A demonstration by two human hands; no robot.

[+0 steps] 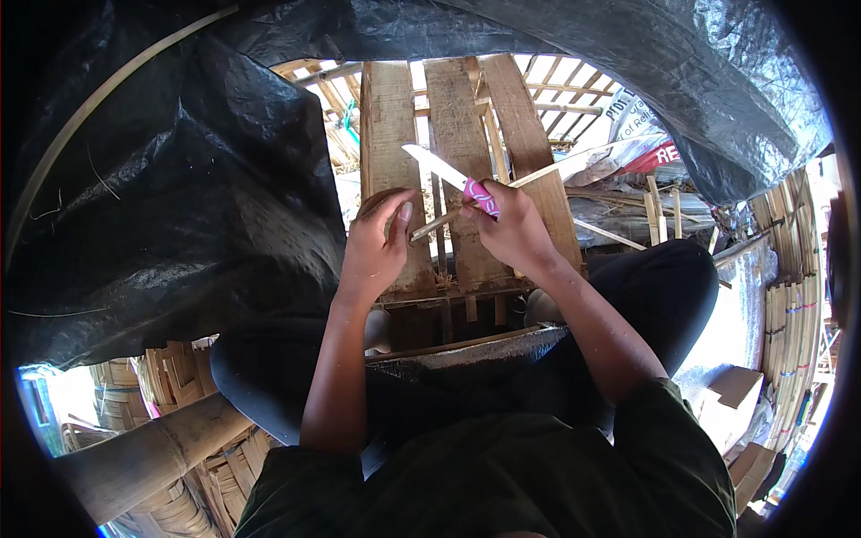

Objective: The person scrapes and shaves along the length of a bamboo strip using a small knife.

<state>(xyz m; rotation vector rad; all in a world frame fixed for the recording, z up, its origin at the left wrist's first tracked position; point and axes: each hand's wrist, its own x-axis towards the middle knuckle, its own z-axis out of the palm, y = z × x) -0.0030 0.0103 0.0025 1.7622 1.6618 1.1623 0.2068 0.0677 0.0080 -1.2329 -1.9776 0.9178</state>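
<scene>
Right hand (513, 226) closed round the pink patterned handle of a knife (448, 174); pale blade points up and to the left, clear of the fist. Left hand (377, 240) curled, thumb up, pinching the near end of a thin bamboo strip (502, 190). Strip runs from the left fingers under the right fist and away to the upper right; its middle is hidden by the right hand. Whether the blade edge touches the strip: cannot tell.

Both hands over a slatted wooden pallet (457, 134), its lower edge hidden behind the knees. Black plastic sheet (170, 197) fills the left and top, covering whatever lies under it. Thick bamboo pole (148, 457) lower left, cut off by the rim. Bundled bamboo slats (794, 305) at right, bent by the lens. Printed sack (641, 134) behind, partly covered.
</scene>
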